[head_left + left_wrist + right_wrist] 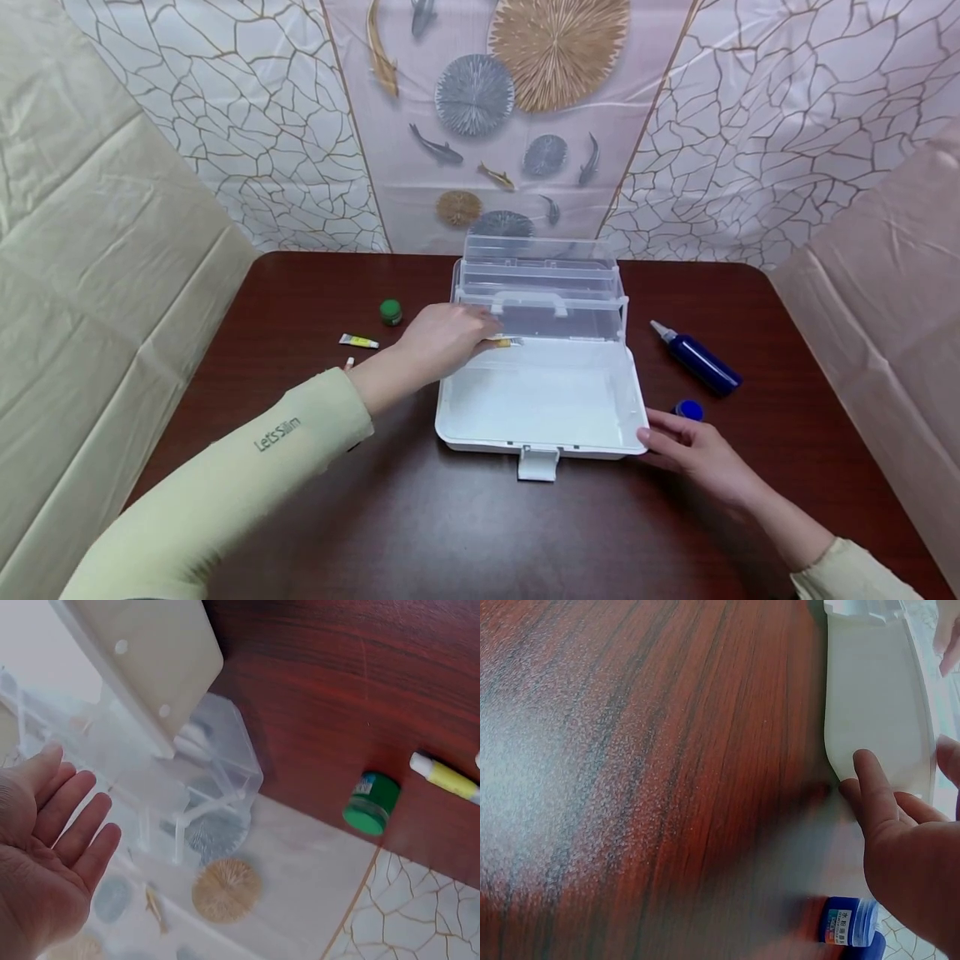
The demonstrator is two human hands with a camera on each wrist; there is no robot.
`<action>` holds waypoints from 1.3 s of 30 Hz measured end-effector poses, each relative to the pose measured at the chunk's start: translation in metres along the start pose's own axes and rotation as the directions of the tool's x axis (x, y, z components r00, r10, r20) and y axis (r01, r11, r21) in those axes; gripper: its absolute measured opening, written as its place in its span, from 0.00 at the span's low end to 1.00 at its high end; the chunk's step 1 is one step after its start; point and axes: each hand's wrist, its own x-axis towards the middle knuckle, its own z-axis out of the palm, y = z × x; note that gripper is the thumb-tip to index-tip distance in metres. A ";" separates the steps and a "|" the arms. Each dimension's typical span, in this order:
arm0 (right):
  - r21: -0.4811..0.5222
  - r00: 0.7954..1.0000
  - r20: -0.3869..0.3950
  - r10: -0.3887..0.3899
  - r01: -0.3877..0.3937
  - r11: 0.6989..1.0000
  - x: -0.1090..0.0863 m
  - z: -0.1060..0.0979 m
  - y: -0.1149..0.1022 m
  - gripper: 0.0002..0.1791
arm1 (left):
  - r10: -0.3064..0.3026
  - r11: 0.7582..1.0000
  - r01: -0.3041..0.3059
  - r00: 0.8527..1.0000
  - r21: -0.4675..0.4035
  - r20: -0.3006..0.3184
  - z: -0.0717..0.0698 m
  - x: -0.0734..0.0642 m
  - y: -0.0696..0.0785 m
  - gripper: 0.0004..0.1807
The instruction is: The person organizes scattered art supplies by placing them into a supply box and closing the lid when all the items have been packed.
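A white plastic storage box (pixel 543 400) stands on the table, its clear lid (pixel 543 279) with a white handle raised at the back. My left hand (pixel 450 337) reaches over the box's back left corner. In the left wrist view, that hand's fingers (pixel 82 832) are loosely extended, with nothing gripped in the palm. By its fingertips a yellowish brush-like piece with a pale tip (pixel 506 342) shows inside the box, its other end hidden by the hand. At the front right corner, my right hand (pixel 701 458) holds the box, thumb at the rim and fingers against the outer wall (pixel 881 697).
A green paint jar (pixel 390 312) and a yellow-labelled paint tube (pixel 358 341) are on the left. Beside my left forearm a small white-tipped item (pixel 349 363) peeks out. A dark blue nozzle bottle (pixel 701 362) and a blue-lidded jar (pixel 688 410) are on the right.
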 end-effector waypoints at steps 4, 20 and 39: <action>-0.002 1.000 0.002 0.004 -0.004 1.000 0.001 0.000 0.001 0.40 | 0.005 0.998 -0.006 1.000 -0.059 -0.008 -0.014 -0.011 -0.008 0.15; 0.007 1.000 -0.004 -0.005 0.005 1.000 0.002 0.000 0.000 0.39 | -0.067 0.998 0.066 0.996 -0.022 -0.067 -0.044 -0.067 -0.063 0.22; -0.011 1.000 -0.006 0.016 -0.016 1.000 0.001 0.000 0.001 0.40 | -0.197 0.980 0.198 0.980 -0.028 0.013 -0.040 -0.107 -0.106 0.24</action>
